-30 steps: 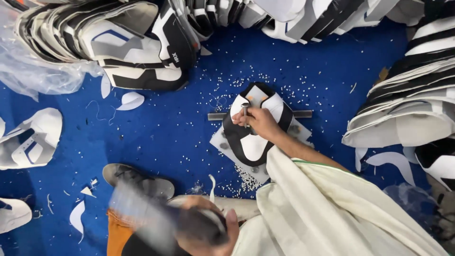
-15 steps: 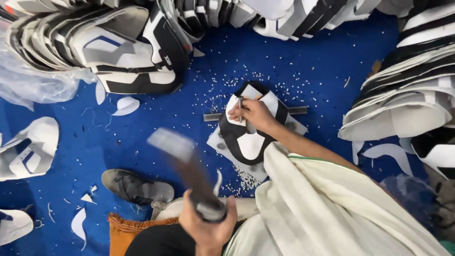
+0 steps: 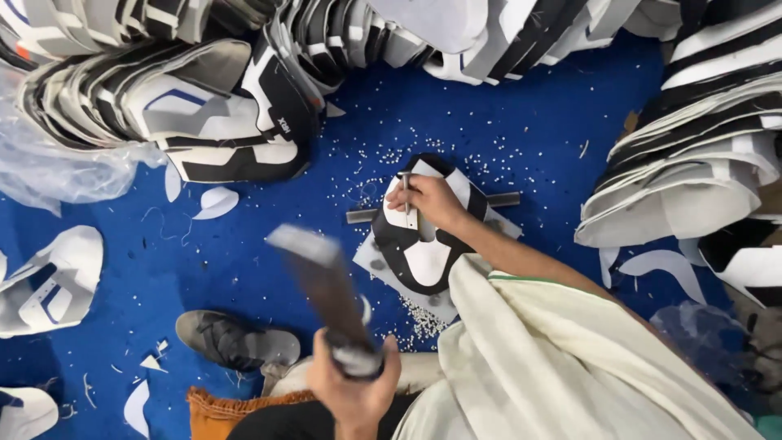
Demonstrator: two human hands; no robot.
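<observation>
Blue mat floor [image 3: 204, 269], strewn with small white punched dots [image 3: 423, 314] and curved white offcuts [image 3: 216, 201], forms the work surface. Open blue ground lies only in the middle and to the left; stacked black-and-white shoe-upper panels [image 3: 204, 122] crowd the top edge, and a further layered stack of white and black panels [image 3: 692, 163] closes off the right side. Crumpled clear plastic sheet [image 3: 57, 175] lies at the upper left, and a grey strapped sandal [image 3: 236, 341] lies flat near the lower edge.

At centre, one flat black-and-white shoe-upper panel [image 3: 423, 244] rests on a pale board [image 3: 391, 273], across a thin grey metal bar [image 3: 432, 208] whose long axis runs left to right. The panel's long axis runs roughly top to bottom of the view, its rounded end toward the top.

Right hand [image 3: 432, 204], reaching out of a loose cream cloth sleeve [image 3: 570, 350], rests on the panel's upper part; its fingers [image 3: 403, 195] pinch a slim metal punch [image 3: 406, 191] held about upright, tip on the panel. Left hand [image 3: 354, 391], low in the view and well apart from the panel, has its fingers wrapped tightly around the handle of a dark, motion-blurred mallet [image 3: 322, 281], which slants up and to the left, head uppermost.
</observation>
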